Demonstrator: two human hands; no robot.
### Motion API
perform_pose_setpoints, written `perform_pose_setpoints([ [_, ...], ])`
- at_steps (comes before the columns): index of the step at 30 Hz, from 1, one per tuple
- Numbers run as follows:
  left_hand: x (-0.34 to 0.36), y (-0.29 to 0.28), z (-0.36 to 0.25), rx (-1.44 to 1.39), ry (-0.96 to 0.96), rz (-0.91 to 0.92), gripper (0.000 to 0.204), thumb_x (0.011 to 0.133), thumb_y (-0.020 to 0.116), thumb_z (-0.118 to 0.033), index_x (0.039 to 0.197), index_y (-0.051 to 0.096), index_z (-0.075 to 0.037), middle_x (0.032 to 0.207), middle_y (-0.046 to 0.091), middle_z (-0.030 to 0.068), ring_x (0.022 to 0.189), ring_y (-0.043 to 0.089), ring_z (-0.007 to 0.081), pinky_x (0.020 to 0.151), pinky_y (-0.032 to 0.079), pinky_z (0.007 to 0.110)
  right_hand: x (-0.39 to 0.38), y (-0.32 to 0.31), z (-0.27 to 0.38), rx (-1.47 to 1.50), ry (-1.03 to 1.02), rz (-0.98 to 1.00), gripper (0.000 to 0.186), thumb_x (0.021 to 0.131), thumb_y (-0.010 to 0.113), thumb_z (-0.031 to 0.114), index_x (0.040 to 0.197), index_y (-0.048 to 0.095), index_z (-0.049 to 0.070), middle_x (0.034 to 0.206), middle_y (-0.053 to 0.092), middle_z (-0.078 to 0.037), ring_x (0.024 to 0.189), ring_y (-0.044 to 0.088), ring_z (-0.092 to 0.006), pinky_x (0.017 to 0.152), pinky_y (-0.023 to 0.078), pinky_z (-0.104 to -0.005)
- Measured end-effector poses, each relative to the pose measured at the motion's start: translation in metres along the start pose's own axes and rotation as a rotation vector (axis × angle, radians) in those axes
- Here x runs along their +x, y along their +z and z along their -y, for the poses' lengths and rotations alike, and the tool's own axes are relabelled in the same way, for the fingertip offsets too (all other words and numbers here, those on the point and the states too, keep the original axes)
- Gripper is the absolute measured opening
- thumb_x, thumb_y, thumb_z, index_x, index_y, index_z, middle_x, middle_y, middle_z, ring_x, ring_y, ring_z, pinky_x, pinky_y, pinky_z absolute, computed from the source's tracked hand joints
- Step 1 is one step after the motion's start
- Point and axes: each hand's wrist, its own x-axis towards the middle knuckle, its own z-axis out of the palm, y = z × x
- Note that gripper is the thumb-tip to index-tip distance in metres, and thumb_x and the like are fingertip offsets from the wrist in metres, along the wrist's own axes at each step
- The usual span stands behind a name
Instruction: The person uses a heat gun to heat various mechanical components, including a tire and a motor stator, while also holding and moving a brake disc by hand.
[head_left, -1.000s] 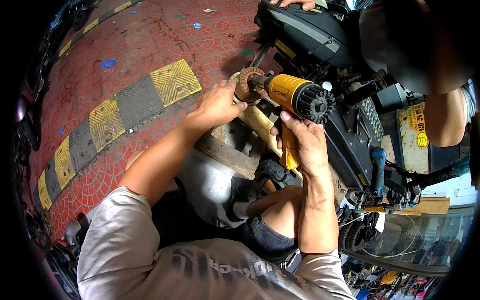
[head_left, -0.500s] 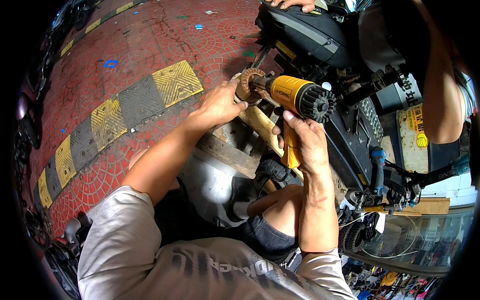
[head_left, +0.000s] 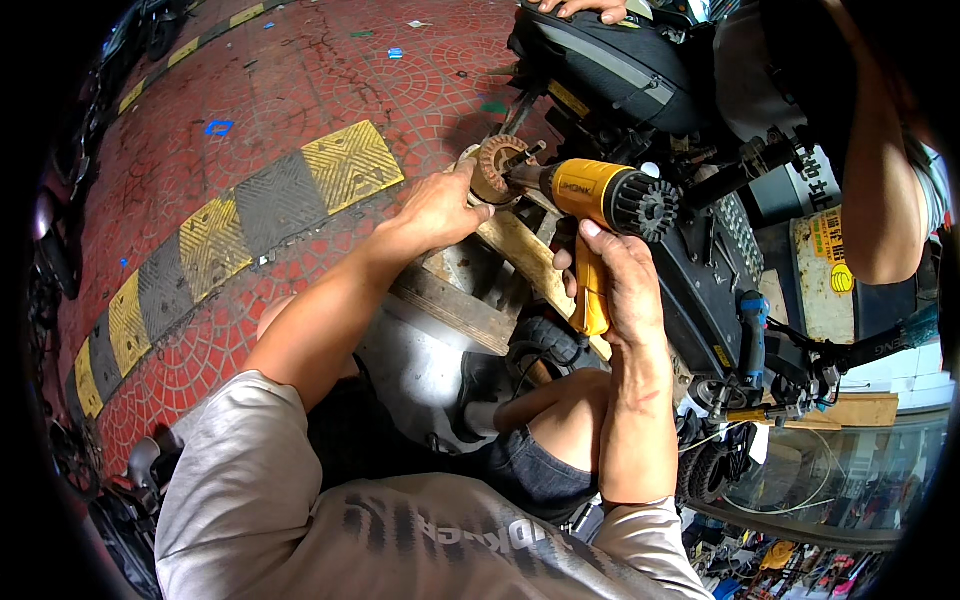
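Observation:
My right hand [head_left: 622, 275] is wrapped round the yellow handle of a yellow-and-black heat gun [head_left: 585, 188]. Its metal nozzle points left at a round part with a toothed, copper-brown ring [head_left: 492, 163], close to the ring's lower right side. A dark shaft [head_left: 528, 156] sticks out of the ring's middle. My left hand [head_left: 440, 208] grips this round part from the left, thumb along its lower edge; the fingertips behind it are hidden. Below both hands lie a pale wooden piece [head_left: 528, 268] and a greyish wooden board [head_left: 455, 308].
A grey metal surface [head_left: 405, 355] lies under the wood, between my legs. A yellow-and-black speed bump [head_left: 270, 205] crosses the red paving at left. At right stand a black scooter deck [head_left: 690, 300], a blue power tool [head_left: 752, 320] and another person's arm [head_left: 885, 220].
The heat gun has shifted slightly right and down, so its nozzle sits lower against the ring. The dark shaft now shows above the nozzle. My left hand has hardly moved.

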Motion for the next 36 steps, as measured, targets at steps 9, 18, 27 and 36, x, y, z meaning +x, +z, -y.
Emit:
perform_pose_setpoints([
  [9, 0.000, 0.000, 0.002, -0.005, 0.037, 0.023, 0.076, 0.091, 0.073, -0.033, 0.150, 0.045, 0.005, 0.103, 0.073, 0.0330, 0.105, 0.070, 0.0502, 0.095, 0.054, 0.053, 0.005, -0.008, -0.001, 0.040, -0.012, -0.086, 0.040, 0.106, 0.063, 0.029, 0.130, 0.059, -0.003, 0.081, 0.072, -0.010, 0.053, 0.063, -0.0131, 0.045, 0.052, -0.0259],
  [18, 0.000, 0.001, 0.002, -0.008, -0.034, 0.069, 0.072, 0.091, 0.073, -0.032, 0.151, 0.046, -0.002, 0.122, 0.070, 0.0319, 0.118, 0.066, 0.0503, 0.104, 0.050, 0.056, 0.013, -0.012, 0.001, 0.136, -0.052, -0.161, 0.040, 0.106, 0.061, 0.032, 0.126, 0.060, -0.003, 0.080, 0.072, -0.012, 0.054, 0.064, -0.0168, 0.047, 0.054, -0.0274],
  [27, -0.006, -0.005, -0.005, -0.046, 0.014, 0.050, 0.064, 0.092, 0.074, -0.030, 0.145, 0.051, -0.003, 0.121, 0.070, 0.0318, 0.118, 0.066, 0.0503, 0.103, 0.051, 0.055, 0.015, -0.016, 0.000, 0.175, -0.088, -0.146, 0.040, 0.106, 0.060, 0.034, 0.117, 0.064, -0.004, 0.078, 0.072, -0.012, 0.054, 0.064, -0.0158, 0.048, 0.053, -0.0255],
  [36, -0.005, -0.002, -0.001, -0.059, 0.054, 0.051, 0.060, 0.093, 0.073, -0.030, 0.142, 0.052, -0.001, 0.118, 0.070, 0.0329, 0.116, 0.065, 0.0513, 0.102, 0.051, 0.056, 0.014, -0.015, 0.000, 0.185, -0.094, -0.157, 0.036, 0.106, 0.061, 0.033, 0.116, 0.062, -0.001, 0.079, 0.072, -0.014, 0.053, 0.065, -0.0167, 0.047, 0.054, -0.0264],
])
